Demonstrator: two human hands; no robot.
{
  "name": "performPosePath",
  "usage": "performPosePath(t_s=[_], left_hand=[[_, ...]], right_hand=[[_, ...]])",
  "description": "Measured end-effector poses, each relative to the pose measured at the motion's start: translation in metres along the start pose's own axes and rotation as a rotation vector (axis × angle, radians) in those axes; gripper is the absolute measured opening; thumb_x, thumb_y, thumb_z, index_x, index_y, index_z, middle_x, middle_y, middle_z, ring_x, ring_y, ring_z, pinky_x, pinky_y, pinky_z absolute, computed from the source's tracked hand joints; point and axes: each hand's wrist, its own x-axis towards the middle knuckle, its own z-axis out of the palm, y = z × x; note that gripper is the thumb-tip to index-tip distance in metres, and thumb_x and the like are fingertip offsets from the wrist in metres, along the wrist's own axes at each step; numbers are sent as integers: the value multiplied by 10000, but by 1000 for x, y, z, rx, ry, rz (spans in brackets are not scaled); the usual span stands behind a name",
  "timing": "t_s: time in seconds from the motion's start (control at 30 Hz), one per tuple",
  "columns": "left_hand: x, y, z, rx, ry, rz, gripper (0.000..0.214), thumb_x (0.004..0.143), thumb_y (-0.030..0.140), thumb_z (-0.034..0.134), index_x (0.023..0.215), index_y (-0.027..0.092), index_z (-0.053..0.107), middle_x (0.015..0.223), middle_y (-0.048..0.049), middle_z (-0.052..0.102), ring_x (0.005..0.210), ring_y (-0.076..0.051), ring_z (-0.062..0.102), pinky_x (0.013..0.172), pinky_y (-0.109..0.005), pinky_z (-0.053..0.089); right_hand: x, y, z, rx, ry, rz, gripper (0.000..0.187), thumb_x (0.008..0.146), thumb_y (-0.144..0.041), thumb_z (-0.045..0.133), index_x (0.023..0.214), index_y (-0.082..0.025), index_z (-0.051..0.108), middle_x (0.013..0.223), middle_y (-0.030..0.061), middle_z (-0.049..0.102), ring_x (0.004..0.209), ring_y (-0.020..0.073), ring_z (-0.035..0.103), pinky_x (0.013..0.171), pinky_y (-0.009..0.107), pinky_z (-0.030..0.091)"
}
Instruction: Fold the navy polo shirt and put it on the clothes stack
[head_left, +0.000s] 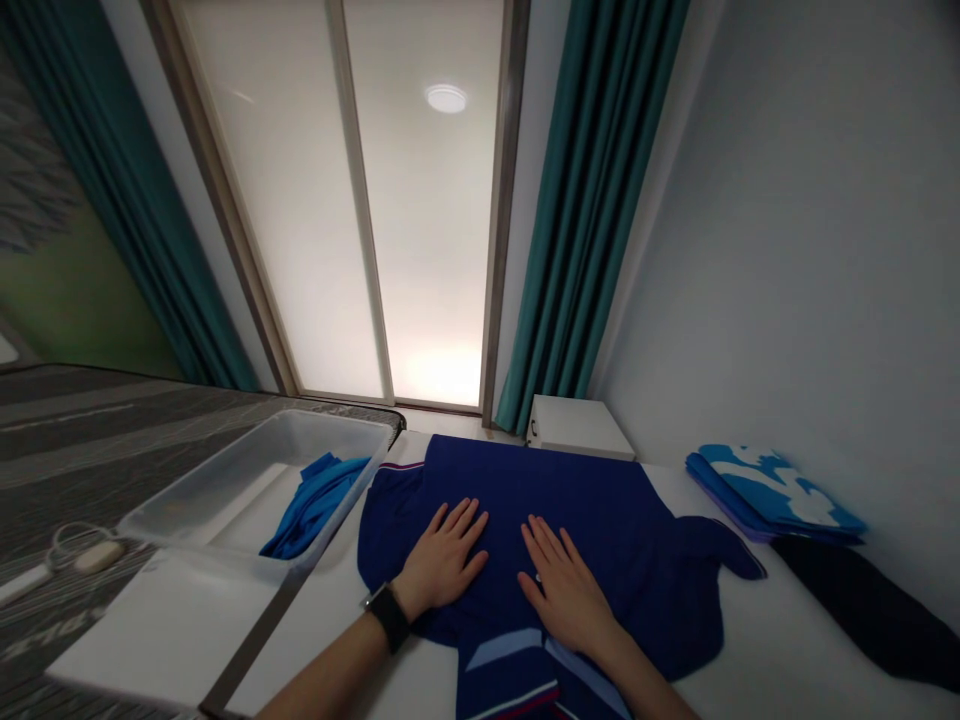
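A dark blue polo shirt with pale stripes at its collar lies spread on a white table. My left hand, with a black watch on the wrist, rests flat on the shirt's left part, fingers stretched out. My right hand lies flat beside it on the shirt's middle, fingers also extended. Neither hand holds anything.
A clear plastic bin at the left holds a crumpled bright blue garment. Folded blue-and-white cloth and a black garment lie at the right by the wall. A white cabinet stands behind, before teal curtains and a window.
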Motion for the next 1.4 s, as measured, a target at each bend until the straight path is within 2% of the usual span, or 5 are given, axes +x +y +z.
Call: performPosePath(t_s=[0.63,1.0,1.13,1.27,1.4], left_hand=[[-24,-11,-3,74,11,-118,572,1005,498,297,1509,230,322,1570,-96,307,1453,-271,262,1172,-507,233],[-16,-7,-3,50,-5,-107,564,1003,492,301,1504,235,336,1566,-94,312,1446,-272,279,1158,-516,254],[-9,-7,-1,68,-5,-97,561,1004,477,296,1501,222,343,1560,-100,321,1446,-267,280,1158,-510,253],[4,-7,5,89,3,-90,556,998,465,315,1497,223,355,1561,-96,323,1442,-269,288,1157,-504,253],[22,-8,11,94,24,-97,550,990,461,338,1488,232,373,1560,-86,330,1442,-264,290,1162,-492,242]], right_hand=[[-7,17,17,-9,54,3,650,982,-565,235,1528,-212,225,1592,38,198,1471,227,171,1204,487,120],[-14,38,-3,120,74,-52,583,1012,-485,214,1545,-256,156,1597,24,217,1466,172,185,1204,435,161],[-15,66,-6,-12,165,95,565,1002,-475,223,1515,-251,296,1574,40,291,1457,205,227,1195,484,153],[-19,97,-3,-89,105,311,590,985,-505,216,1505,-248,323,1579,50,276,1463,234,208,1177,530,147],[-15,115,-6,-101,59,378,632,970,-559,208,1516,-250,289,1599,39,218,1476,235,155,1175,546,101]])
